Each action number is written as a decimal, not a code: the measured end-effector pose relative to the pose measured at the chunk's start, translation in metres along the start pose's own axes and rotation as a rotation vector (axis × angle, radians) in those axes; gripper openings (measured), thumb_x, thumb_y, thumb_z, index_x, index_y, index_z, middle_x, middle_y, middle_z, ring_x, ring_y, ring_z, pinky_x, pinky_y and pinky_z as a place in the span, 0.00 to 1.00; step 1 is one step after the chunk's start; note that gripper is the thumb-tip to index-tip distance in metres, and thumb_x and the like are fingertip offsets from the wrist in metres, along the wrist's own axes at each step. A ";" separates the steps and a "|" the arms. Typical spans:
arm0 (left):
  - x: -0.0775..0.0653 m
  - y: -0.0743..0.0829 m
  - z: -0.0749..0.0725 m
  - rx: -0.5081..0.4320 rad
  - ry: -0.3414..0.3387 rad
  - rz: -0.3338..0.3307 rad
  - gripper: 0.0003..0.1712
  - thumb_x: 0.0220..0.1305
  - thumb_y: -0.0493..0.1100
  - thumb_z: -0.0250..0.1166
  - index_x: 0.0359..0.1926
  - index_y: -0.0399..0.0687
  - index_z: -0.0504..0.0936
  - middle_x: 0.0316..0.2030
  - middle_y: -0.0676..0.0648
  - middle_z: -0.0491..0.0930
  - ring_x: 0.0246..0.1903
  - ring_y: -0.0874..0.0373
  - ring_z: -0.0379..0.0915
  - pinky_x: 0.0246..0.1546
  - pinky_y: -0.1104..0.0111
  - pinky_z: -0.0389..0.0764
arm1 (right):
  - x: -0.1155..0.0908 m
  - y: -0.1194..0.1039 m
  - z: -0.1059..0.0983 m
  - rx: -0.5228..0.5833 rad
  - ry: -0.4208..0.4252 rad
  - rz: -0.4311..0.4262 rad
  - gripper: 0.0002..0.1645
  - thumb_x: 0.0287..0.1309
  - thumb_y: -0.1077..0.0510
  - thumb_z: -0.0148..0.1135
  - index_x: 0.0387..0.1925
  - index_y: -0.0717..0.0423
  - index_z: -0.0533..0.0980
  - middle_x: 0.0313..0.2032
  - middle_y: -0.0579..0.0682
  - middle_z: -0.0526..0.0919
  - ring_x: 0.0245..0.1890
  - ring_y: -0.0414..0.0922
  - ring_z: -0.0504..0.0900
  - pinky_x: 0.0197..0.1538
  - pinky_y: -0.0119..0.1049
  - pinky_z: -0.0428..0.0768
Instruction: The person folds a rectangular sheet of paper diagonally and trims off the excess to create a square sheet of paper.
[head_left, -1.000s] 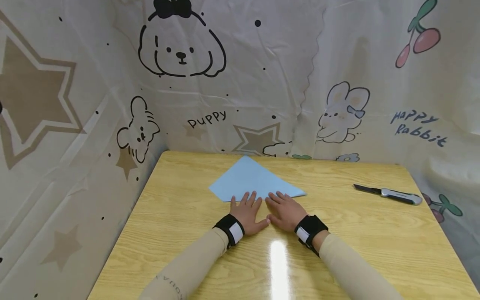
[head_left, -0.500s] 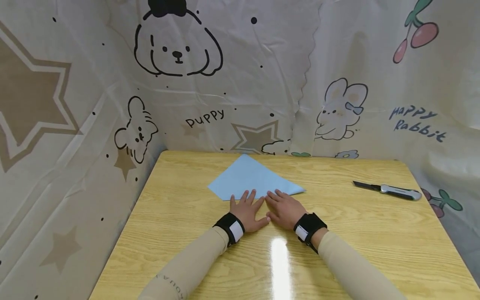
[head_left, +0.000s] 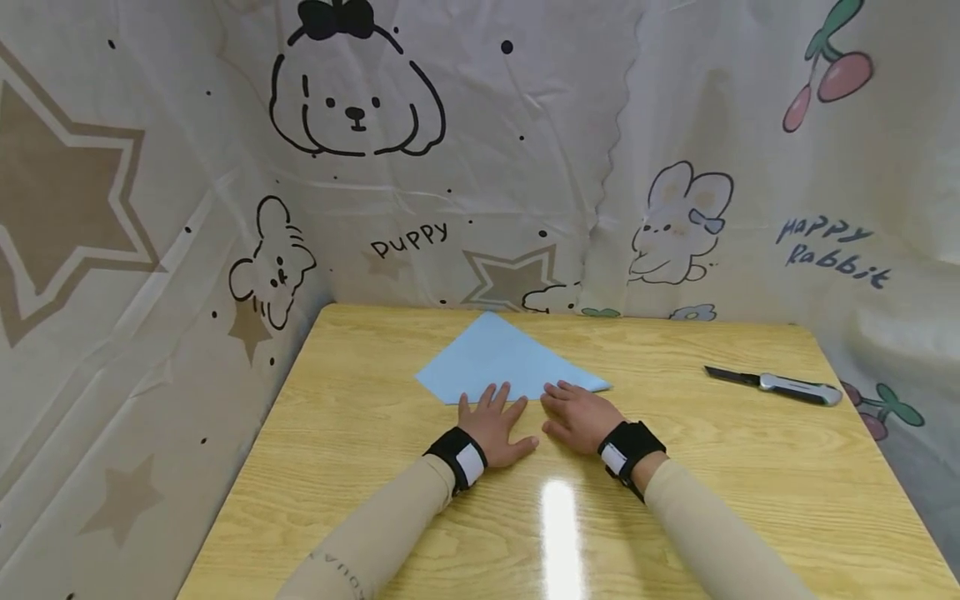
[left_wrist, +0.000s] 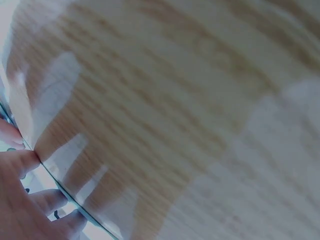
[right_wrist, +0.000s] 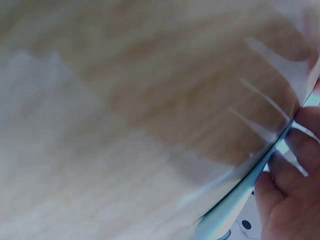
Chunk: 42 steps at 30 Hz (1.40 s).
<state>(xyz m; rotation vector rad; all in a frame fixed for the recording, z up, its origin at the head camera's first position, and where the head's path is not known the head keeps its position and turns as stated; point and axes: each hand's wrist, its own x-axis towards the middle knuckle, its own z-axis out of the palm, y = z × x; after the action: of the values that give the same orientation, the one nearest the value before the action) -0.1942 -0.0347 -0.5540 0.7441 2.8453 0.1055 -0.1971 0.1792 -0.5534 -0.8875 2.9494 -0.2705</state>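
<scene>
A folded sheet of light blue paper [head_left: 495,354] lies toward the back of the table, its peak pointing away and its long near edge facing the person. The left hand [head_left: 495,429] has its fingers spread, with the fingertips on that near edge left of the middle. Flat beside it, the right hand [head_left: 583,419] rests its fingertips on the edge toward the right corner. A small gap separates the two hands. In the right wrist view the paper's edge [right_wrist: 227,212] looks slightly raised off the table, beneath the fingers.
A utility knife [head_left: 798,388] with its blade out lies at the right side of the wooden table [head_left: 360,533]. Printed cloth [head_left: 480,192] hangs behind the table and along both sides.
The right hand has slid a little to the right along the paper's near edge, widening the gap between the hands. The left hand and the paper look unmoved.
</scene>
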 end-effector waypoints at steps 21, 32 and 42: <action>0.001 -0.007 0.001 -0.046 -0.008 -0.064 0.41 0.57 0.76 0.41 0.69 0.68 0.54 0.71 0.47 0.48 0.70 0.45 0.43 0.61 0.36 0.50 | 0.009 0.001 0.003 -0.061 0.007 -0.019 0.32 0.62 0.43 0.52 0.61 0.59 0.68 0.63 0.57 0.68 0.64 0.55 0.64 0.65 0.48 0.63; 0.003 -0.007 -0.001 -0.034 0.001 -0.059 0.42 0.57 0.77 0.38 0.69 0.69 0.54 0.71 0.48 0.48 0.70 0.45 0.44 0.60 0.36 0.51 | 0.004 0.012 0.004 -0.083 0.049 0.020 0.35 0.61 0.40 0.51 0.62 0.57 0.67 0.63 0.55 0.68 0.65 0.53 0.64 0.66 0.50 0.62; 0.002 -0.006 -0.004 -0.041 0.024 -0.059 0.42 0.57 0.77 0.40 0.69 0.67 0.56 0.71 0.47 0.50 0.70 0.44 0.45 0.60 0.36 0.51 | -0.006 0.020 -0.001 -0.093 0.068 0.065 0.35 0.60 0.40 0.53 0.61 0.58 0.68 0.63 0.55 0.69 0.65 0.54 0.64 0.65 0.53 0.61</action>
<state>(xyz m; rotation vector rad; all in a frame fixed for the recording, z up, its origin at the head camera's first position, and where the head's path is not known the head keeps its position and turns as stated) -0.1998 -0.0387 -0.5510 0.6546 2.8761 0.1642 -0.2032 0.1988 -0.5556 -0.8060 3.0695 -0.1644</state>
